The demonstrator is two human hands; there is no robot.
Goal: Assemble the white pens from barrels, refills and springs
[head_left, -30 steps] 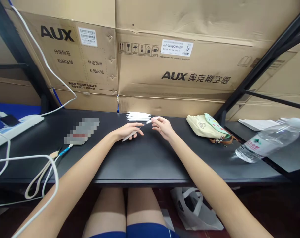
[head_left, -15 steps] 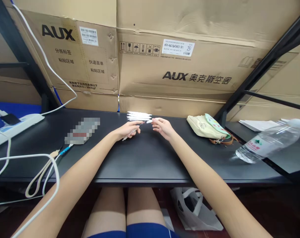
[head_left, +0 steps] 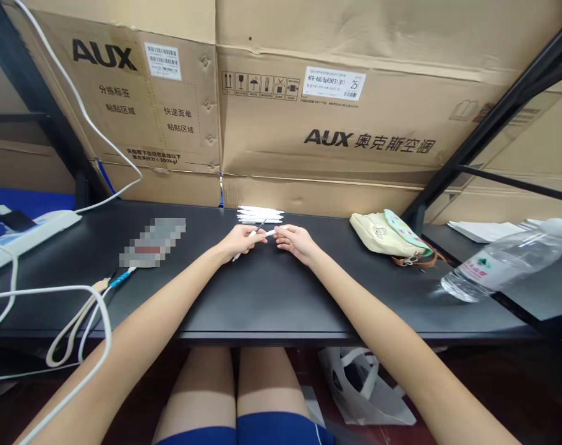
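Both forearms reach over the black worktop, and the hands nearly meet near its middle. The left hand holds a slim white stick in a narrow, closed grip. The stick's long axis runs slantwise, its lower end poking out toward the person and its thin dark tip rising up and to the right. The right hand pinches a short white piece in a narrow grip; it lies almost level, its end pointing left, just beside the dark tip. Just beyond the hands lies a row of white sticks. Farther right are a canvas pouch and a water bottle, with AUX cartons behind.
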